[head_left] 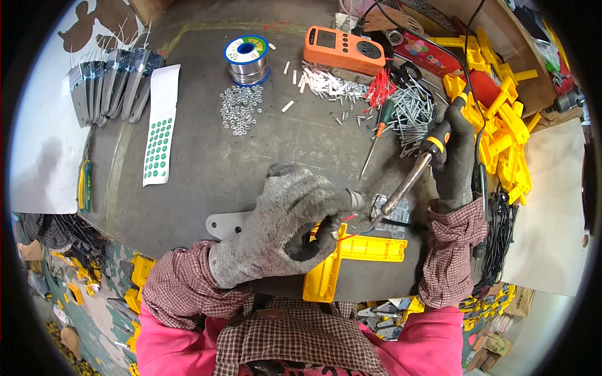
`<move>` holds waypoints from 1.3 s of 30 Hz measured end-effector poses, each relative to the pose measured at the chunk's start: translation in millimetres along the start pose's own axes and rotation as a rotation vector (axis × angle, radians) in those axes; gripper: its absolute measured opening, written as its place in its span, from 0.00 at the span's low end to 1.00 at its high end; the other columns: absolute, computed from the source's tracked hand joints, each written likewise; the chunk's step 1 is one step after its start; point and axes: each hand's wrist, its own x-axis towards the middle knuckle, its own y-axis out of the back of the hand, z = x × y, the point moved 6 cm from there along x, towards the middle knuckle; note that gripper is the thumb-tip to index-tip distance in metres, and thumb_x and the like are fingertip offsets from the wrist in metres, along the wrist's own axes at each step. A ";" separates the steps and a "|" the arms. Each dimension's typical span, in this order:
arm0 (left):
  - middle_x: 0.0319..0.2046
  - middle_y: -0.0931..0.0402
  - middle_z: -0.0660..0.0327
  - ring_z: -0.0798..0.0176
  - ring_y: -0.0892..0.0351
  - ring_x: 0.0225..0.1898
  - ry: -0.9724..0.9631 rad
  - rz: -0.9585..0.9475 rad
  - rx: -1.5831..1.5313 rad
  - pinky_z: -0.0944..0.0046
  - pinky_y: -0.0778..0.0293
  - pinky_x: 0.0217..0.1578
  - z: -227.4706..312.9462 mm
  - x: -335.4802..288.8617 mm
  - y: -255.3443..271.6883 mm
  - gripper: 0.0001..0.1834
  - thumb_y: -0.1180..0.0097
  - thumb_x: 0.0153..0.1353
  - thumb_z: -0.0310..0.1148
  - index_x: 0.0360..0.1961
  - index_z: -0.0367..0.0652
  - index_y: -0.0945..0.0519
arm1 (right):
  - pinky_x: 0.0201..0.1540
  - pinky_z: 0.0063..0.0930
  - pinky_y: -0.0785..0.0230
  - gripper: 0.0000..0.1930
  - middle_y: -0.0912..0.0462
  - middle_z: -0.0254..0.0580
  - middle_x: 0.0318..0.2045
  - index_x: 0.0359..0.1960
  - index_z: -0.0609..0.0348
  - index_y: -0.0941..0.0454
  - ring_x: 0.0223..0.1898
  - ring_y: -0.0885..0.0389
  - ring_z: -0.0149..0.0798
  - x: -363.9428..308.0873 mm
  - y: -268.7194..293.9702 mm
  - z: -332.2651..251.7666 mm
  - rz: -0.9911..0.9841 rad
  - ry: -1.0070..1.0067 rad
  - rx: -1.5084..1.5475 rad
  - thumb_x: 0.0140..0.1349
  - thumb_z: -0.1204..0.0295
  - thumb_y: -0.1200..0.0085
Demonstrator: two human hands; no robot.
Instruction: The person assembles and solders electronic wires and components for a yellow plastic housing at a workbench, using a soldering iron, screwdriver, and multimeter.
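My right hand (pixel 454 160), in a dark grey glove, is wrapped round the handle of a soldering iron (pixel 411 178). The iron slants down to the left, its tip close to my left fingertips. My left hand (pixel 285 225), in a lighter grey glove, is pinched beside thin red wires (pixel 346 237), which seem to come out between thumb and forefinger. Below the fingers lies a yellow plastic part (pixel 370 248) with a crosswise arm. A grey metal plate with holes (pixel 224 224) shows partly under my left hand. Near the iron's tip lies a clear, shiny piece (pixel 396 213), partly hidden.
A solder spool (pixel 246 59) stands behind small nuts (pixel 240 109). An orange meter (pixel 343 51), white sleeves, screws (pixel 414 109) and a screwdriver (pixel 384 119) lie beyond my hands. Yellow parts (pixel 505 135) are heaped right; metal blades (pixel 113 84) and a sticker sheet (pixel 160 135) lie left.
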 end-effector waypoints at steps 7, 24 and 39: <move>0.36 0.28 0.59 0.52 0.27 0.40 -0.078 -0.046 0.031 0.48 0.36 0.48 -0.1 -4.4 -10.7 0.22 0.41 0.48 0.28 0.48 0.46 0.22 | 0.16 0.13 0.44 0.16 0.30 0.26 0.19 0.36 0.56 0.26 0.15 0.35 0.19 -9.7 -18.8 6.7 -0.044 -0.094 -0.146 0.69 0.56 0.56; 0.39 0.30 0.55 0.48 0.29 0.43 -0.046 -0.068 0.083 0.47 0.36 0.48 -2.7 -2.9 -14.7 0.23 0.41 0.48 0.31 0.50 0.46 0.24 | 0.15 0.14 0.46 0.18 0.28 0.25 0.21 0.39 0.53 0.24 0.14 0.37 0.19 -6.8 -4.4 13.1 0.000 -0.074 -0.185 0.69 0.52 0.56; 0.34 0.28 0.59 0.53 0.25 0.37 -0.024 -0.167 0.258 0.55 0.31 0.43 12.4 -10.0 20.6 0.25 0.41 0.42 0.26 0.47 0.46 0.21 | 0.19 0.14 0.44 0.16 0.30 0.26 0.20 0.38 0.56 0.26 0.16 0.37 0.20 -6.0 -9.2 2.2 -0.021 -0.036 -0.134 0.71 0.55 0.56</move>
